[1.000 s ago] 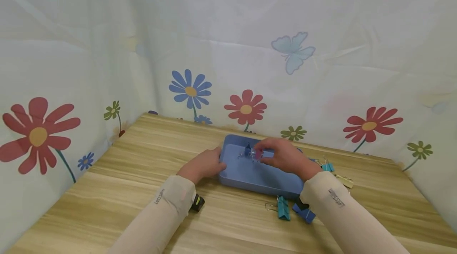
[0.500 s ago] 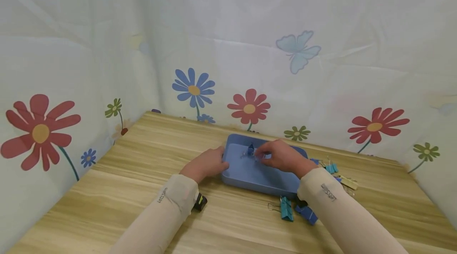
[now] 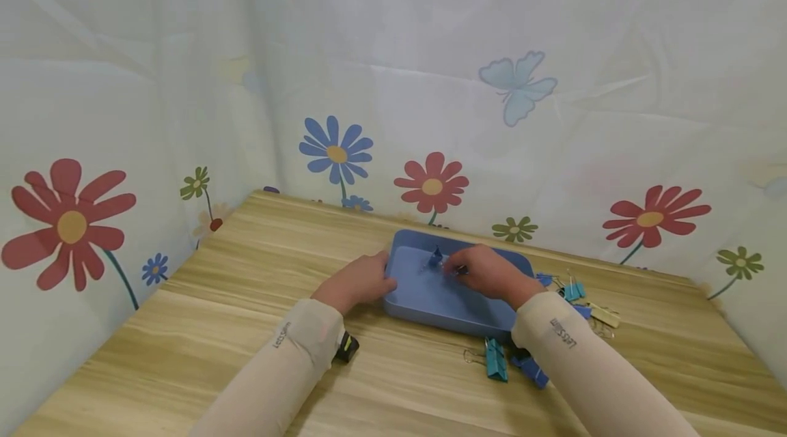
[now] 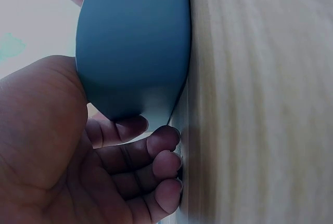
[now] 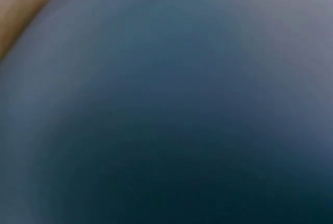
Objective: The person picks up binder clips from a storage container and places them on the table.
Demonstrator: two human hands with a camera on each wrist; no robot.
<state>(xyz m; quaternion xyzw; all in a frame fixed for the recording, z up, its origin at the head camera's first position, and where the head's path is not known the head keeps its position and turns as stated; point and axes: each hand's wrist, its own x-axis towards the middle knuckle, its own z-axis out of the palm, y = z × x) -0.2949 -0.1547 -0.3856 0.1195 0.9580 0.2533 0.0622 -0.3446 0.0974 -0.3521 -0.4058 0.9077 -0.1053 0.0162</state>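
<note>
My left hand (image 3: pixel 359 280) grips the left end of a blue rectangular tray (image 3: pixel 418 316), thumb over the rim. The left wrist view shows its curled fingers (image 4: pixel 165 164) under the outer wall, close to the tabletop. Inside the tray, my right hand (image 3: pixel 486 273) pinches a small dark binder clip (image 3: pixel 462 270), mostly hidden by the fingers. Just left of those fingertips a blue binder clip (image 3: pixel 436 258) with wire handles sits on the tray floor. In the right wrist view there is only a blurred blue surface (image 5: pixel 166 78).
On the wooden table (image 3: pixel 246 273), a teal binder clip (image 3: pixel 495 359) and a blue one (image 3: pixel 530 370) lie before the tray. To its right are another teal clip (image 3: pixel 574 291), a yellow one (image 3: pixel 604 315) and several more. A flowered curtain (image 3: pixel 393 95) stands behind.
A pink clip seen in my right fingers a second ago is now out of sight behind them. That hand has dipped lower in the tray; the left keeps its hold. The view has shifted slightly.
</note>
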